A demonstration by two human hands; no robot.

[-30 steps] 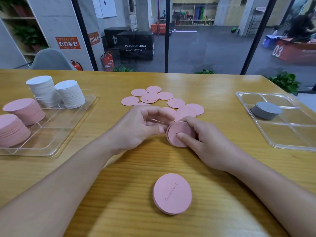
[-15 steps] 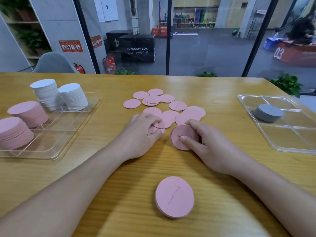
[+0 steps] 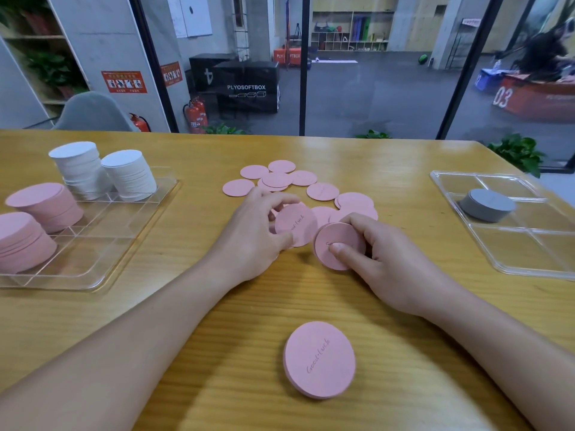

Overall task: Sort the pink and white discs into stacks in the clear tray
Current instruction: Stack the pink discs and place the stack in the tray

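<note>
stacks of pink discs (image 3: 43, 206) and white discs (image 3: 102, 172) fill the clear tray (image 3: 124, 244); loose pink discs (image 3: 280, 178) remain on the worktop (image 3: 186, 306). left hand (image 3: 252, 234) pinches one pink disc (image 3: 295, 223), right hand (image 3: 392, 259) grips a small pink stack (image 3: 337, 244).

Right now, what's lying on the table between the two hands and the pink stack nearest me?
Nothing: the head view shows only bare wooden table between the left hand, the right hand and the near pink stack.

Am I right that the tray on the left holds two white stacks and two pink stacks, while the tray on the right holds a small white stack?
Not quite: the head view shows the stack in the right tray is grey, not white. The rest stands: the left tray holds two white stacks and two pink stacks.
</note>
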